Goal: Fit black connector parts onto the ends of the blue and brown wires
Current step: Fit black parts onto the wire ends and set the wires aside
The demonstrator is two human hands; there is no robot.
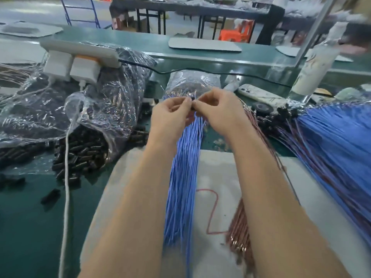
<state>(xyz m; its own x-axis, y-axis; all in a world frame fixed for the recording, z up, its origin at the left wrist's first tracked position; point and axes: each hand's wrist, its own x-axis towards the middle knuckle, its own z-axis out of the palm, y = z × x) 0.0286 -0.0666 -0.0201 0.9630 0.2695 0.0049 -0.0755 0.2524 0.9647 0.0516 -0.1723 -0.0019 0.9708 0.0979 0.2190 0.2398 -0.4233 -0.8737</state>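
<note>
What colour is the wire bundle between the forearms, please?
Blue; the wire bundle shows best in head view.

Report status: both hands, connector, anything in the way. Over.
Left hand and right hand both pinching small black plastic connector. Thin blue insulated wires run bundled between the forearms. Nothing blocking the grip.

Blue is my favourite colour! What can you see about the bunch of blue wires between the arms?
The blue wires are a thick bunch of many thin, smooth strands, plastic-coated by the look. They lie straight on a pale mat, running from the near edge up between the forearms. Their far ends reach under the left hand and right hand, which pinch a small black part there.
</note>
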